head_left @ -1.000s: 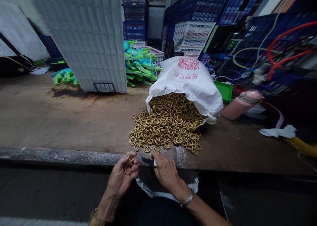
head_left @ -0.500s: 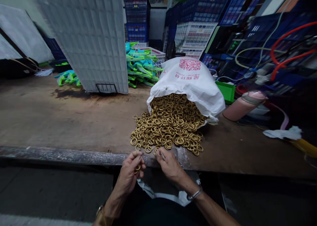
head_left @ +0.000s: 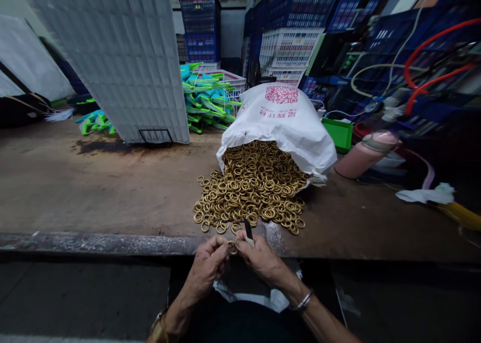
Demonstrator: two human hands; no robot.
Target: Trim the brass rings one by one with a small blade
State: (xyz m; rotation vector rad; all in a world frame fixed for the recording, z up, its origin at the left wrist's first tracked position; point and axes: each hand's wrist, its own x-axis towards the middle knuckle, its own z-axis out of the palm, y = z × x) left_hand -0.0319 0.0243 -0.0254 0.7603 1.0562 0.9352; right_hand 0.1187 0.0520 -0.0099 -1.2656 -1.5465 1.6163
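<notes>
A pile of brass rings [head_left: 251, 193] spills from a white sack [head_left: 281, 125] lying on the brown workbench [head_left: 93, 188]. Just below the bench's front edge, my left hand [head_left: 208, 263] is closed, pinching a brass ring [head_left: 232, 246] between its fingertips. My right hand [head_left: 261, 258] meets it at the ring and is closed around a small dark tool [head_left: 248, 230] that points up toward the pile. A bracelet sits on my right wrist, a watch on my left.
A white gridded panel [head_left: 124, 57] stands at the back left beside green and blue plastic parts [head_left: 206, 97]. A pink bottle [head_left: 363, 155], a green bin [head_left: 340, 132], hoses and stacked crates crowd the right and back. A white bag [head_left: 255, 298] lies in my lap.
Both hands came together at the bench edge. The left hand shifted right with its ring, and the right hand's dark tool now stands upright at the ring.
</notes>
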